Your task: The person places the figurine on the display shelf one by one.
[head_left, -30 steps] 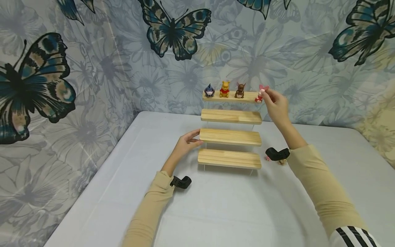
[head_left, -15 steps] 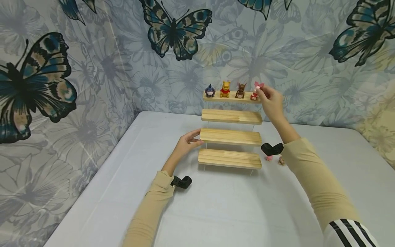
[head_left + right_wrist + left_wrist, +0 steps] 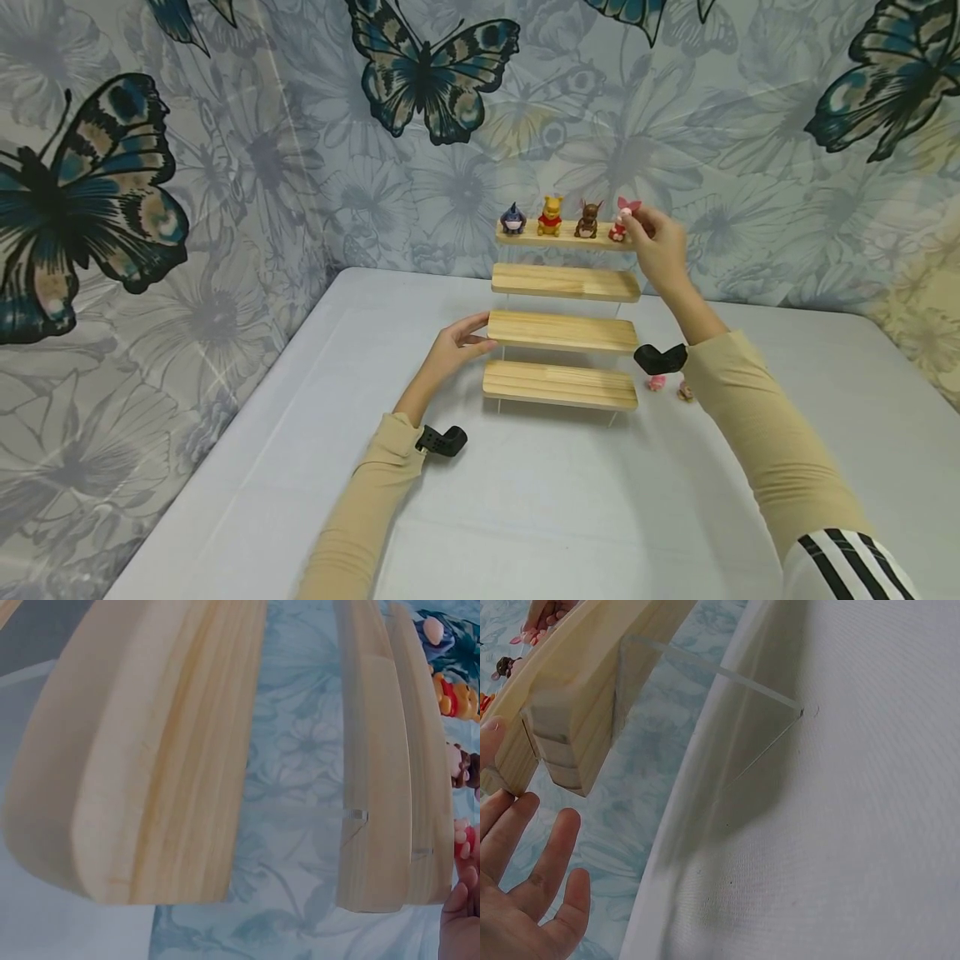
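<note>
My right hand pinches a small pink piglet figurine at the right end of the top shelf of a four-step wooden display stand. In the right wrist view that figurine is upright at the board's edge, partly hidden by the fingertips. To its left on the same shelf stand a brown long-eared figurine, a yellow bear in a red shirt and a blue-grey donkey figurine. My left hand holds the left end of the third shelf down between thumb and fingers.
Two more small figurines, one pink and one brownish, lie on the white-covered table right of the stand. The second and lowest shelves bear nothing. A butterfly-patterned cloth hangs behind.
My right hand has moved left with the pink piglet figurine, from the shelf's right end to beside the brown one, and then nearly stopped. My left hand stays on the shelf.
</note>
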### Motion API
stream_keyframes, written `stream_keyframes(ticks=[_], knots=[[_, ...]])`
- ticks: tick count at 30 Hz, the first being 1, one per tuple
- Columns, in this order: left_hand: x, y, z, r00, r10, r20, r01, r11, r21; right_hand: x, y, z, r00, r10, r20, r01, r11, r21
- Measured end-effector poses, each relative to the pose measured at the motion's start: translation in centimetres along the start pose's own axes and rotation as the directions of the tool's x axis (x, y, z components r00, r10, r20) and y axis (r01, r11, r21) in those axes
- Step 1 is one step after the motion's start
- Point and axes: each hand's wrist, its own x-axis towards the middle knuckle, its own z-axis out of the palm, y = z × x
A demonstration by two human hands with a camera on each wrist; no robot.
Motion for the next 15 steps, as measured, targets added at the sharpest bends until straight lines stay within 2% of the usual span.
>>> stream_keyframes(ticks=[2, 3, 4, 5, 7, 10, 11, 14, 15], knots=[[0.1, -0.5, 0.0, 1.0, 0.011, -0.001, -0.011, 1.0, 0.008, 0.3, 1.1, 0.1, 1.0, -0.026, -0.005, 0.026, 0.999, -0.031], [0.2, -1.2, 0.0, 1.0, 0.017, -0.003, -0.017, 1.0, 0.015, 0.6, 2.9, 0.4, 0.997, -0.068, -0.028, 0.066, 0.996, -0.066], [0.4, -1.7, -0.1, 1.0, 0.026, -0.008, -0.026, 0.999, 0.025, 0.8, 3.6, 0.4, 0.997, -0.076, -0.029, 0.073, 0.993, -0.09], [0.3, -1.5, 0.0, 0.999, 0.031, -0.017, -0.031, 0.999, 0.034, 1.0, 3.9, 0.4, 0.997, -0.068, -0.023, 0.065, 0.992, -0.104], [0.6, -2.8, -0.1, 0.998, 0.049, -0.031, -0.047, 0.997, 0.058, 1.1, 4.2, 0.4, 0.998, -0.058, -0.022, 0.055, 0.994, -0.095], [0.9, -3.6, -0.1, 0.997, 0.068, -0.037, -0.065, 0.995, 0.074, 0.5, 1.6, -0.1, 1.0, 0.008, 0.016, -0.008, 1.0, 0.011], [0.9, -3.5, -0.1, 0.997, 0.066, -0.035, -0.064, 0.995, 0.075, 0.0, -0.3, -0.3, 0.998, 0.045, 0.034, -0.046, 0.998, 0.037], [0.6, -2.5, 0.0, 0.999, 0.046, -0.02, -0.044, 0.997, 0.06, -1.1, -3.7, -0.6, 0.997, 0.053, 0.063, -0.062, 0.987, 0.15], [0.4, -1.9, 0.0, 0.999, 0.034, -0.016, -0.033, 0.998, 0.05, -1.6, -5.0, -0.8, 0.994, 0.079, 0.072, -0.088, 0.987, 0.136]])
